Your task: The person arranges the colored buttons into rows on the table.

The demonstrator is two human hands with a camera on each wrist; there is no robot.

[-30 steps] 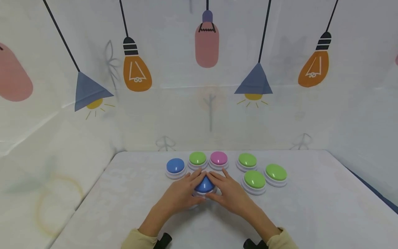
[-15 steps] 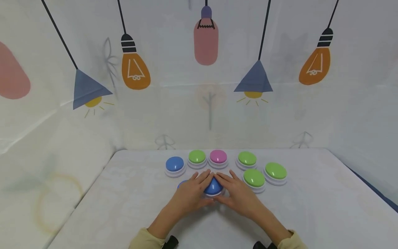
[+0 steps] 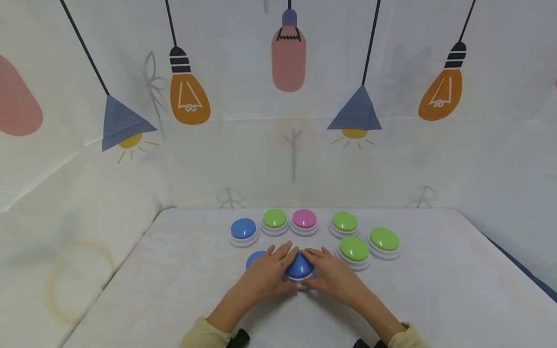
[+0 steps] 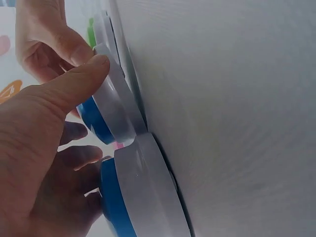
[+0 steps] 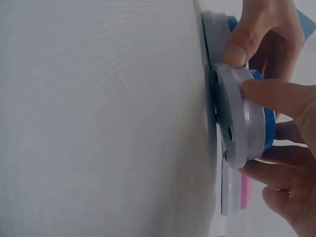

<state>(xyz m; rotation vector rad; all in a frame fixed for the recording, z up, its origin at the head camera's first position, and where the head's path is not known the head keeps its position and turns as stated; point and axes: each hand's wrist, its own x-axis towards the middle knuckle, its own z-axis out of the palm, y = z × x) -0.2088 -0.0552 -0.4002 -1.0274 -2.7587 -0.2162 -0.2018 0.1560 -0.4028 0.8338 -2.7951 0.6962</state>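
Note:
A dome-topped blue push button (image 3: 300, 267) on a round white base is between my two hands at the middle of the table. My left hand (image 3: 266, 274) grips its left side, thumb at the near edge of the base. From the other side my right hand (image 3: 338, 281) holds it with thumb and fingers. In the right wrist view the held button's white base (image 5: 253, 116) is tilted, and its underside with small dark feet shows. Just left of it, partly hidden behind my left hand, is a second blue button (image 3: 254, 258).
Behind my hands stand another blue button (image 3: 243, 229), a green button (image 3: 274, 219) and a pink button (image 3: 304, 219). Several more green buttons (image 3: 354, 249) are to the right. The white table (image 3: 435, 280) ends at a back wall printed with lamps.
Both hands have carried the blue button rightward, then slightly toward me. The second blue button has come into sight at the left hand's outer side.

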